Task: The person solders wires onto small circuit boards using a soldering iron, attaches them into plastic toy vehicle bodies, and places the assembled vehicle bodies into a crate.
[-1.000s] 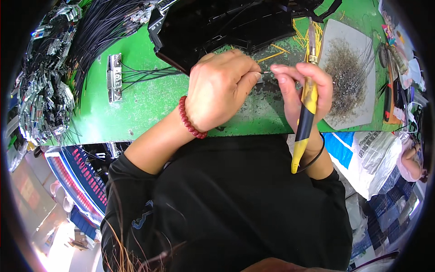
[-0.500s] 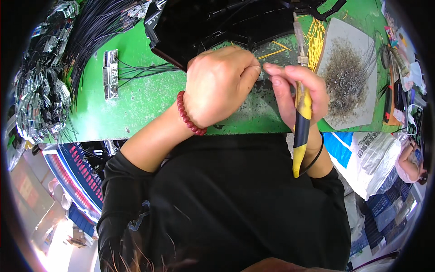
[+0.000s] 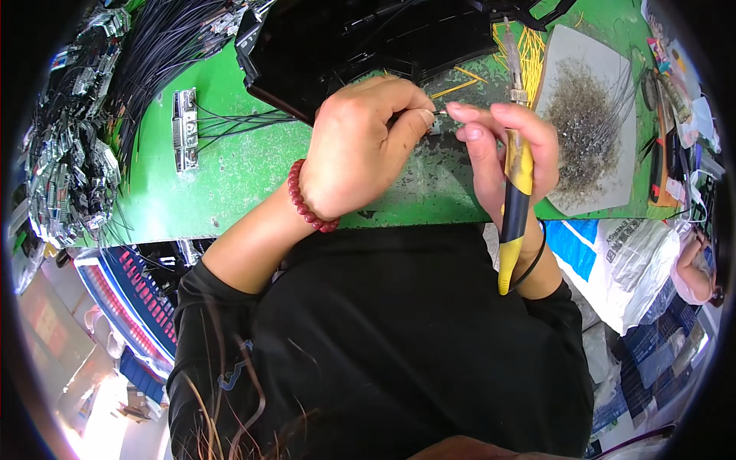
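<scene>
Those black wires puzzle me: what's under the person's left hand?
Black wires run toward the left hand, and a thin dark tip shows past its fingers; the hand covers whatever else is beneath.

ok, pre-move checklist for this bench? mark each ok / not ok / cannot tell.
1. Left grip closed on the wire: ok; a thin dark end shows past its fingertips.
2. Right grip holds the yellow-and-black soldering iron: ok.
3. Iron tip pointed away from both grips: ok, it points toward the far side of the bench.
4. Iron tip clear of the yellow strands: cannot tell; they sit close together in this view.
5. Silver part on the green bench: ok, black wires run from it toward the left grip.
6. Iron hot: cannot tell.
</scene>
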### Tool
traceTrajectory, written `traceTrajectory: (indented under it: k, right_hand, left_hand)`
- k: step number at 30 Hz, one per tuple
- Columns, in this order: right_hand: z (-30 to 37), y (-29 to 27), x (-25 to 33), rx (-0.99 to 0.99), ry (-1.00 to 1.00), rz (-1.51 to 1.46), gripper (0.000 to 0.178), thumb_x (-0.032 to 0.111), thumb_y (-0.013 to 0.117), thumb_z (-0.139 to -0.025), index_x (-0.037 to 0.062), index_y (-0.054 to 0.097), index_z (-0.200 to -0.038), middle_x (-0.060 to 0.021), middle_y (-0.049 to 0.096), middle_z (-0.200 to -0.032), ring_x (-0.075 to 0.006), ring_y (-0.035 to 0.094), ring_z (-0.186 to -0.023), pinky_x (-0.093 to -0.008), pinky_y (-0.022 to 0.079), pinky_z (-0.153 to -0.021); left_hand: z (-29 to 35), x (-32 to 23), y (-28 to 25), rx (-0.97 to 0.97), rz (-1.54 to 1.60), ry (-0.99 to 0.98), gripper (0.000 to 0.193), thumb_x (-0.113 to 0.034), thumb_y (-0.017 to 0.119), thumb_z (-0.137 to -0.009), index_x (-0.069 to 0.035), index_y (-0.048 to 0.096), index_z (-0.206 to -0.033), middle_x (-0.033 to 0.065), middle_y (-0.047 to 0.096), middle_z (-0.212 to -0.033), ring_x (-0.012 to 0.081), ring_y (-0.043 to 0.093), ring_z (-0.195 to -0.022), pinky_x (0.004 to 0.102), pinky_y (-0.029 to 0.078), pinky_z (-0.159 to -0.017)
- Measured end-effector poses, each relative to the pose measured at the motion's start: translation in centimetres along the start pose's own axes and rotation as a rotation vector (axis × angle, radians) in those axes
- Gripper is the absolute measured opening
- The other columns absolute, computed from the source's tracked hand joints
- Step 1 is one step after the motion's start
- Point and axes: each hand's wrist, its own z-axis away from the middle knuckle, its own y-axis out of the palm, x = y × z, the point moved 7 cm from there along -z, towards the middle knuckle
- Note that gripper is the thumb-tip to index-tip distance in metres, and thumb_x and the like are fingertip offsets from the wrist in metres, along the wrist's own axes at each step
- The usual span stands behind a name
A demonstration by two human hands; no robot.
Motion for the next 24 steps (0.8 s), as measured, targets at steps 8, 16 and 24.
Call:
traceTrajectory:
  k: [8,16,24]
  right_hand:
    - [0.4,-0.3,-0.3,-0.023,0.024,-0.083,0.028,-0.006,0.064,-0.084,-0.0015,0.053,-0.109,-0.0154,0.071,-0.089,-0.0119,0.067,-0.075,-0.0202,0.051,-0.060]
    - [0.8,0.0,-0.5,0.015,0.053,-0.032,0.028,-0.007,0.064,-0.084,-0.0007,0.054,-0.109,-0.0138,0.072,-0.089,-0.0114,0.067,-0.075,-0.0208,0.051,-0.061]
    - [0.7,-0.1,-0.3,0.032,0.046,-0.042,0.030,-0.006,0.063,-0.085,-0.0006,0.051,-0.112,-0.0165,0.071,-0.092,-0.0147,0.069,-0.079,-0.0225,0.053,-0.063]
  left_hand:
    - [0.1,0.1,0.1,0.062,0.038,-0.050,0.006,-0.002,0.065,-0.084,0.003,0.064,-0.087,0.0110,0.065,-0.080,0.0207,0.062,-0.074,0.0288,0.048,-0.068]
    - [0.1,0.1,0.0,0.082,0.021,-0.030,0.005,-0.001,0.065,-0.083,0.003,0.064,-0.086,0.0103,0.065,-0.080,0.0202,0.062,-0.074,0.0285,0.048,-0.069]
    - [0.2,0.1,0.3,0.103,0.007,-0.019,0.006,-0.001,0.066,-0.082,0.002,0.064,-0.086,0.0097,0.065,-0.080,0.0199,0.062,-0.074,0.0286,0.048,-0.070]
